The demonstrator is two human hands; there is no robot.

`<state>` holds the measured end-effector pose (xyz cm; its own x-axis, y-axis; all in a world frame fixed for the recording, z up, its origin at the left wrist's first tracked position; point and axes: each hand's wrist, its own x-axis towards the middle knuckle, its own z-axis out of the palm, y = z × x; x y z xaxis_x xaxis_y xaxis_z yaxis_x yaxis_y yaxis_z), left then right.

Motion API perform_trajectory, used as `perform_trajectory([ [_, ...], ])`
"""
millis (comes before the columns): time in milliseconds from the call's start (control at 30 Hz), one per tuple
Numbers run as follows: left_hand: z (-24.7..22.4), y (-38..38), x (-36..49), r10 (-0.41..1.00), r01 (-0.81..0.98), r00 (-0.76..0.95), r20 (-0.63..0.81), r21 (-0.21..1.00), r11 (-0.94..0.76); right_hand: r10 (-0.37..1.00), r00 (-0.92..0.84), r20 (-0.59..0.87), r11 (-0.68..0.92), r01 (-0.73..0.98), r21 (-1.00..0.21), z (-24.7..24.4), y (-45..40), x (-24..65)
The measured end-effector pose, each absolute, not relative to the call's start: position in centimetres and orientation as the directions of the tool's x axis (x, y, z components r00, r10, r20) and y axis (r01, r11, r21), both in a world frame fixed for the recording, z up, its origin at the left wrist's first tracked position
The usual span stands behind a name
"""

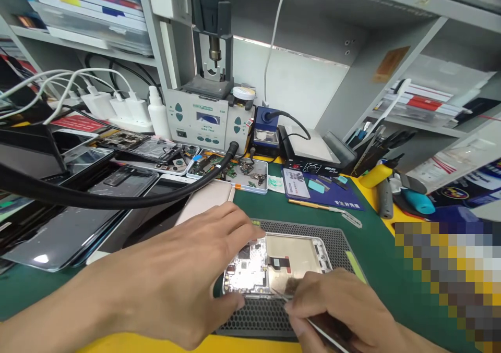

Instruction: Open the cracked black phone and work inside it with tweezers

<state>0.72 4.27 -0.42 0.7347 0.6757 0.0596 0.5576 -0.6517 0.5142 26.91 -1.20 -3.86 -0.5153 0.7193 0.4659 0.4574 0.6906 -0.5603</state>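
Note:
An opened phone point(295, 248) lies on a black honeycomb mat point(258, 319), its silver frame, bright circuit board and bare battery bay showing. Across its left end reaches my left hand point(188, 269), fingers at the far edge and thumb by the near edge, gripping the phone. My right hand point(336, 306) is closed round slim metal tweezers point(326, 336), held low over the phone's near edge. Their fine tip meets the area beside the board; whether it touches cannot be made out. A dark flex cable point(279, 262) lies within the bay.
Stacked phones point(90, 212) crowd the left, under a thick black hose point(156, 201). Behind stand a parts tray point(250, 186), a soldering station point(203, 118) and a hot plate point(311, 152). A craft knife point(313, 204) lies beyond the mat; a blue card point(344, 196) is behind it.

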Motion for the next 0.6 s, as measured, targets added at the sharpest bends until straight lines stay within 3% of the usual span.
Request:
perform_trajectory([
  [267, -0.7, 4.3, 0.6, 0.680, 0.541, 0.727, 0.095, 0.530, -0.653, 0.771, -0.476, 0.423, 0.637, 0.564, -0.526, -2.6, -1.7, 26.6],
  [600, -0.7, 4.2, 0.6, 0.668, 0.554, 0.739, 0.087, 0.486, -0.676, 0.766, -0.441, 0.467, 0.641, 0.481, -0.598, -3.9, -1.0, 26.3],
])
